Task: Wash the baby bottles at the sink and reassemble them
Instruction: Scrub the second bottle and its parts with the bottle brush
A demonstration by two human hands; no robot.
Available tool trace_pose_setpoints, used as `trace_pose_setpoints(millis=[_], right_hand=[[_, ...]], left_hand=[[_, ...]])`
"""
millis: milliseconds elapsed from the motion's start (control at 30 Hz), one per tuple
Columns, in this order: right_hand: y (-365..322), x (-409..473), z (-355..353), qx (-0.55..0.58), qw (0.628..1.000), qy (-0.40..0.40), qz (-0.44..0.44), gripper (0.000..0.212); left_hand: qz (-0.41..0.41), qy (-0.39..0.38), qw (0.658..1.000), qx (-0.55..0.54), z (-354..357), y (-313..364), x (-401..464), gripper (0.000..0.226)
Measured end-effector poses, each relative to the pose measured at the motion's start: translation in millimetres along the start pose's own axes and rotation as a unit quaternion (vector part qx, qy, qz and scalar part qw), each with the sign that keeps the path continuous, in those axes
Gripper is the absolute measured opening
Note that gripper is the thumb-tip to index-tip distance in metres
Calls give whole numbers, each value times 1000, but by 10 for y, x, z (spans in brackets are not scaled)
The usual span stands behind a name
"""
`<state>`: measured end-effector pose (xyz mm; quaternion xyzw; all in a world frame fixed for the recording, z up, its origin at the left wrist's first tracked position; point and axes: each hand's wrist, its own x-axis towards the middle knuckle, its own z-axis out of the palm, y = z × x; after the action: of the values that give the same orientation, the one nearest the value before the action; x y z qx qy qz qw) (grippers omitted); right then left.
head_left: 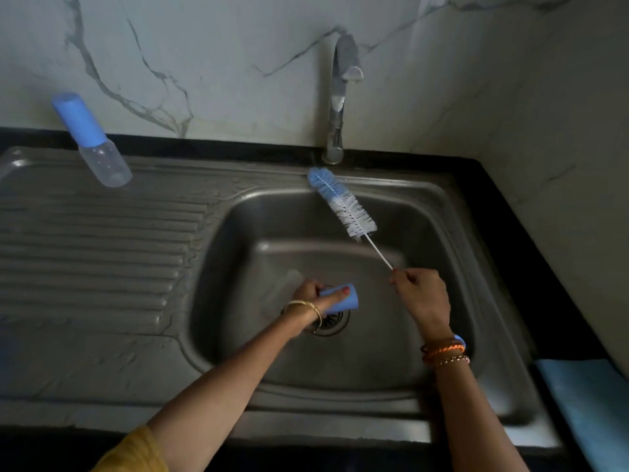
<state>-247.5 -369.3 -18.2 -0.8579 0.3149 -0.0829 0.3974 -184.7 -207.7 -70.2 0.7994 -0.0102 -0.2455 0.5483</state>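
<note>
Item: blue bottle cap [340,299], a smooth tapered plastic cup, open end facing right. It lies on its side in my left hand [315,296] over the sink basin [425,301], just above the drain [332,323]; my grip is curled round it, thumb across the top.

Item: bottle brush [342,204], bristles blue at the tip and white below, on a thin white twisted stem. My right hand [422,296] pinches the stem's lower end, grip narrow, with the bristle head raised toward the tap [338,97].

Item: baby bottle [92,139], clear body with a tall blue cap fitted, standing on the steel draining board [102,240] at the far left, well apart from my hands.

Item: blue cloth [592,403], on the dark worktop [531,233] at the right.
</note>
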Motion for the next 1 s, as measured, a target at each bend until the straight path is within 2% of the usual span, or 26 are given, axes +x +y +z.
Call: trace_pose_setpoints(millis=[67,100,167,233,300,400,533,600,667,800,867,1000], right_hand=[[-5,28,-21,-19,1000,3,4,24],[-7,36,-31,-26,1000,0,4,25],[-1,42,-53,-32,999,4,3,25],[1,32,-72,-30,999,19,3,25],[-2,32,-76,-20,999,37,8,27],[1,41,-84,-3,998,61,12,29],[20,33,-97,9,997,73,13,28],[15,21,-94,11,997,76,11,29],[4,8,-103,25,996,83,11,29],[-23,26,-159,104,987,124,19,22],[-1,38,-198,124,979,164,12,20],[65,27,-354,63,954,290,47,22]], left_hand=[[79,4,989,128,105,-125,15,26],[115,-27,971,209,141,-201,31,29],[144,-118,913,363,167,-349,45,43],[148,-169,848,481,147,-453,70,52],[159,-170,813,534,124,-472,114,53],[155,-155,799,560,106,-431,162,52],[133,-170,761,612,113,-403,141,53],[142,-165,762,610,108,-406,133,57],[156,-140,784,584,91,-391,115,60],[157,-30,873,460,10,-334,171,47],[150,19,901,406,-77,-304,246,46],[104,119,939,305,-263,-293,378,45]])
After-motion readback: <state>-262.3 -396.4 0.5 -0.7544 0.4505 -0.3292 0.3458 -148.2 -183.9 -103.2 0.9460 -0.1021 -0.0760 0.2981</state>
